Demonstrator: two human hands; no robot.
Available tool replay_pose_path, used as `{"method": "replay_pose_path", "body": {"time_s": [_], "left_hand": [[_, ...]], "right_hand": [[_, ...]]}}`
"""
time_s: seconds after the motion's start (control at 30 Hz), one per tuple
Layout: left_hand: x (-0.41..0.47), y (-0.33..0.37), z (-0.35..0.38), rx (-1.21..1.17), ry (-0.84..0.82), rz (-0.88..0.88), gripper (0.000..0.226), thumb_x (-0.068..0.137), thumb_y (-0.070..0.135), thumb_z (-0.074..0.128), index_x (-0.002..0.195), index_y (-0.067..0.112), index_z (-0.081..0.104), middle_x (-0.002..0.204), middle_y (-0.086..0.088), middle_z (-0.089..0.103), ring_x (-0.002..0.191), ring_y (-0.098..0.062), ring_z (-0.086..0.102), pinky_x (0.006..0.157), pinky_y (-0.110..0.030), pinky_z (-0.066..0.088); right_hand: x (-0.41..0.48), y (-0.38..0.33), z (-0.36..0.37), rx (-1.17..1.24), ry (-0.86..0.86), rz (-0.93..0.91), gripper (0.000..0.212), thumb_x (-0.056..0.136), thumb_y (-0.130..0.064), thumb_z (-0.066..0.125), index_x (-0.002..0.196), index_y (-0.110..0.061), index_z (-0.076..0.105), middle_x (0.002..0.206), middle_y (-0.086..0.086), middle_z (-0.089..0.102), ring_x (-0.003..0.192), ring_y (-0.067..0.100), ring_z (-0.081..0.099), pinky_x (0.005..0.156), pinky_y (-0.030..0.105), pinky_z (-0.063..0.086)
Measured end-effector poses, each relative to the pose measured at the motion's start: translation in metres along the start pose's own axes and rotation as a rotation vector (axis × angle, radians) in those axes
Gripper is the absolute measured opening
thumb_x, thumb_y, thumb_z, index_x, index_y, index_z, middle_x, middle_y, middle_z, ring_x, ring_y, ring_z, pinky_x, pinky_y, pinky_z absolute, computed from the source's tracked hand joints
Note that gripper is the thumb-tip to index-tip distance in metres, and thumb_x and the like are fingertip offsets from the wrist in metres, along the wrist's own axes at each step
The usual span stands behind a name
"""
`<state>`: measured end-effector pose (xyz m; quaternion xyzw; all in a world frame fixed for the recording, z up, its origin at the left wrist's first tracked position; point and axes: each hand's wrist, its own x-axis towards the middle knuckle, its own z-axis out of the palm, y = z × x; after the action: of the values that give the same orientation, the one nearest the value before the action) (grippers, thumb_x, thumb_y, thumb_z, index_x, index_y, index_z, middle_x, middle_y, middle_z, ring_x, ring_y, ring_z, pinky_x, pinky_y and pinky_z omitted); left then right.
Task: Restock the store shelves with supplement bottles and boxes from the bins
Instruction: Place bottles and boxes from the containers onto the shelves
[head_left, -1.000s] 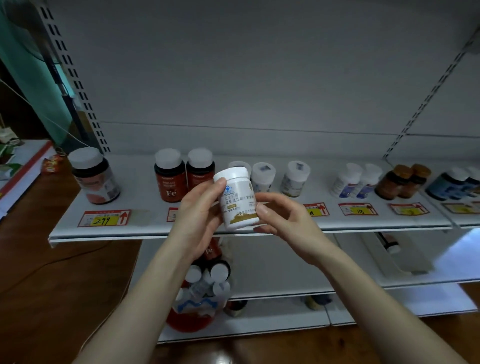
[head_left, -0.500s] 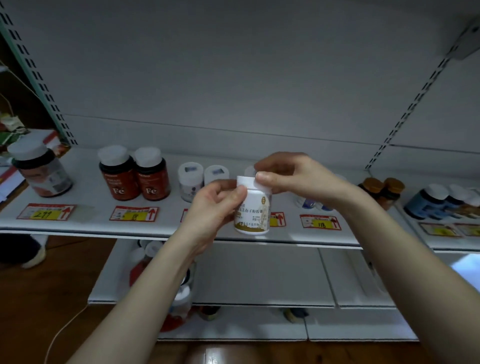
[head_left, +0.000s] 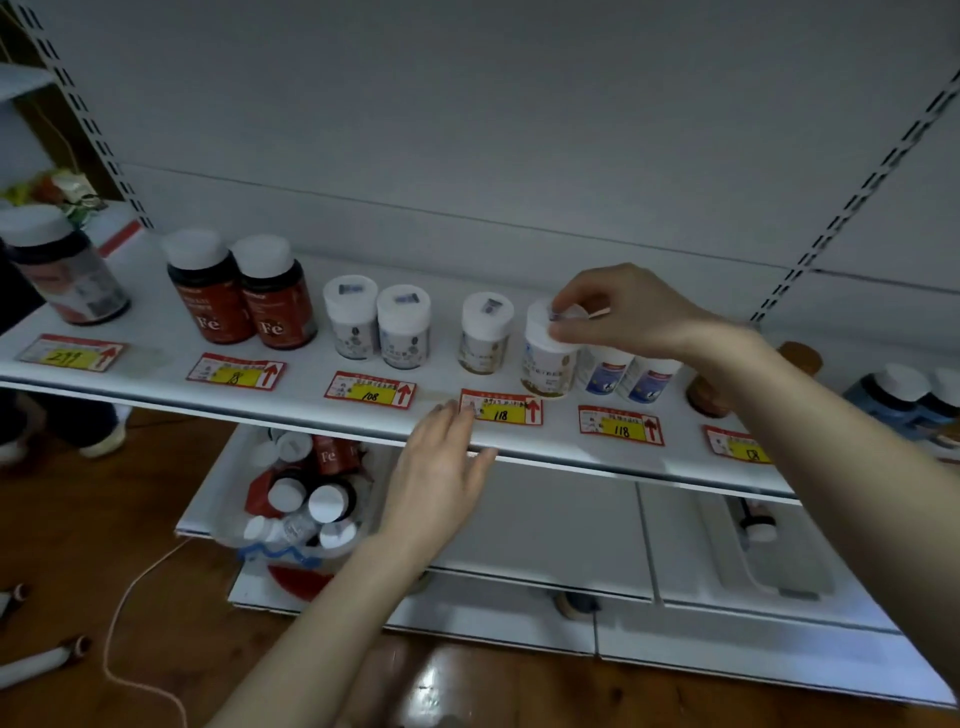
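1. Fingers (head_left: 571, 328) of the right hand (head_left: 631, 312) pinch the cap of the white bottle (head_left: 546, 366), which stands upright near the shelf's (head_left: 156, 332) front edge, just beside a matching bottle (head_left: 485, 332).
2. It is probably light, rigid, smooth plastic, so a cap-rim hold suits it.
3. The right wrist arches over from above. The left hand (head_left: 441, 467) lies with loose, straight fingers at the front edge.

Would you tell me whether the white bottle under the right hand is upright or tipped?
Upright: the bottle stands cap-up with its base on the shelf, and the right hand grips its cap.
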<state>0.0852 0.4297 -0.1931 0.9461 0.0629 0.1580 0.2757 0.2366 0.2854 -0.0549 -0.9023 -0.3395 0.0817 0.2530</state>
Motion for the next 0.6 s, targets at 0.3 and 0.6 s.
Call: {"method": "replay_pose_path", "body": {"time_s": [0.3,0.6], "left_hand": [[-0.009,-0.008,0.025,0.271,-0.114,0.019,0.055,0.083,0.038,0.039,0.116,-0.001,0.060,0.122,-0.017,0.061,0.115,-0.034,0.057,0.088,-0.051,0.047],[-0.009,-0.009,0.029,0.293,-0.080,0.043,0.055,0.081,0.035,0.040,0.115,-0.003,0.060,0.121,-0.019,0.060,0.114,-0.036,0.056,0.088,-0.053,0.047]], "right_hand": [[0.019,0.021,0.023,-0.055,0.043,-0.039,0.024,0.085,-0.021,0.064,0.105,-0.008,0.063,0.100,0.003,0.056,0.100,0.023,0.055,0.092,0.037,0.045],[0.028,0.033,0.039,-0.052,0.026,-0.037,0.023,0.088,-0.022,0.059,0.107,-0.009,0.060,0.100,-0.001,0.048,0.093,0.013,0.046,0.085,0.026,0.040]]}}
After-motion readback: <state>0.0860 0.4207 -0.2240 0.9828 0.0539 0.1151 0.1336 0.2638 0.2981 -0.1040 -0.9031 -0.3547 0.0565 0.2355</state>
